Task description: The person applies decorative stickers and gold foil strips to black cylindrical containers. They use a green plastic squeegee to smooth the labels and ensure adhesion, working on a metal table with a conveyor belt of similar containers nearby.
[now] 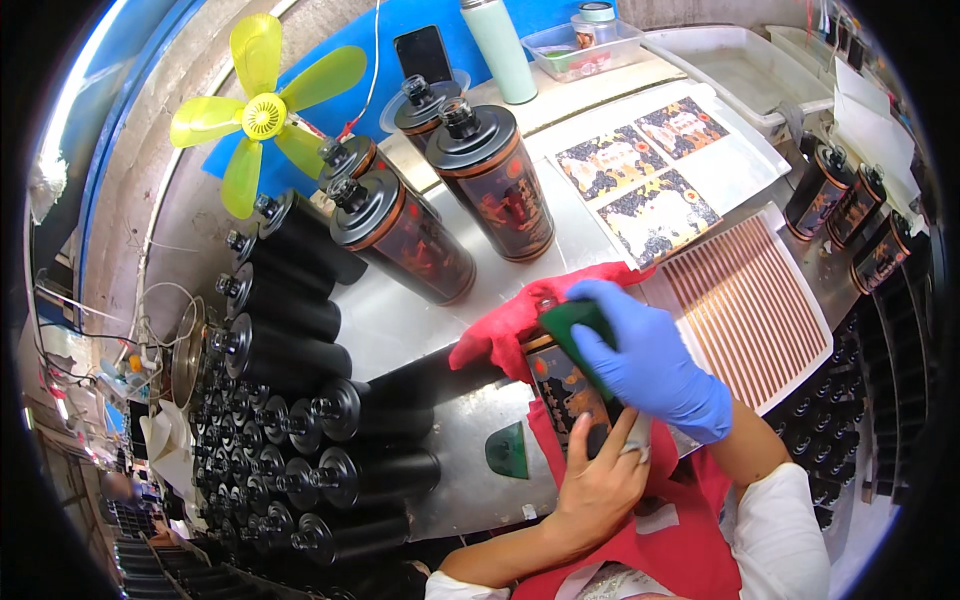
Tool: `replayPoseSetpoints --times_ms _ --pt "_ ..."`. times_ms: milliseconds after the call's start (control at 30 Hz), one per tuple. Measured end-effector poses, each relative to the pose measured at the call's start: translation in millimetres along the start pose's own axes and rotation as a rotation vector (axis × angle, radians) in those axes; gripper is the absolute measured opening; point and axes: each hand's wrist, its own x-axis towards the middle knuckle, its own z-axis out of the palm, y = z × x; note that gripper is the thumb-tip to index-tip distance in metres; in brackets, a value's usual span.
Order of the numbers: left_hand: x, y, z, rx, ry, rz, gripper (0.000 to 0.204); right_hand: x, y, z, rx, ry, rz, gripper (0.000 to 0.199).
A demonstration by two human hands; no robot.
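My left hand (pixel 600 480), bare, grips the lower part of a black can with an orange patterned label (pixel 565 385), held over the metal bench. My right hand (pixel 650 360) wears a blue glove and presses a dark green pad (pixel 575 320) onto the can's upper end. A red cloth (pixel 510 320) lies bunched just behind and under the can's top.
Labelled black cans (pixel 490 180) stand at the back; many plain black cans (pixel 300 330) lie stacked at left. Printed label sheets (pixel 650 170), a striped sheet (pixel 745 300), a yellow fan (pixel 262 115), a phone (pixel 422 52), a bottle (pixel 505 50), trays (pixel 740 60), more cans (pixel 850 205) at right.
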Motion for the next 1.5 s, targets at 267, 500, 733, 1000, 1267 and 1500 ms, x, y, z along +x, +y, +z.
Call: replayPoseSetpoints --times_ms 267,500,733,1000,1267,1500 --pt "-70.7 -14.8 42.7 -0.224 0.404 -0.170 0.045 -31.9 68.6 6.7 0.464 0.168 0.303 0.027" --pt "-27.9 2.7 21.8 0.097 0.184 -0.128 0.059 -2.9 -7.1 8.5 -0.118 0.043 -0.157 0.033" --pt "-51.6 -6.5 54.4 -0.362 0.495 -0.251 0.070 -25.0 47.5 11.0 0.328 0.202 0.232 0.029" --pt "-39.5 6.2 26.6 -0.165 0.320 -0.206 0.086 -10.4 11.2 1.2 0.142 0.187 0.082 0.027" --pt "-55.3 -10.6 53.3 -0.481 0.453 -0.250 0.087 -27.4 64.1 14.2 0.361 0.254 0.207 0.029" --pt "-43.9 0.9 33.8 -0.445 0.387 -0.324 0.097 -15.4 33.0 5.4 0.339 0.174 0.182 0.030"
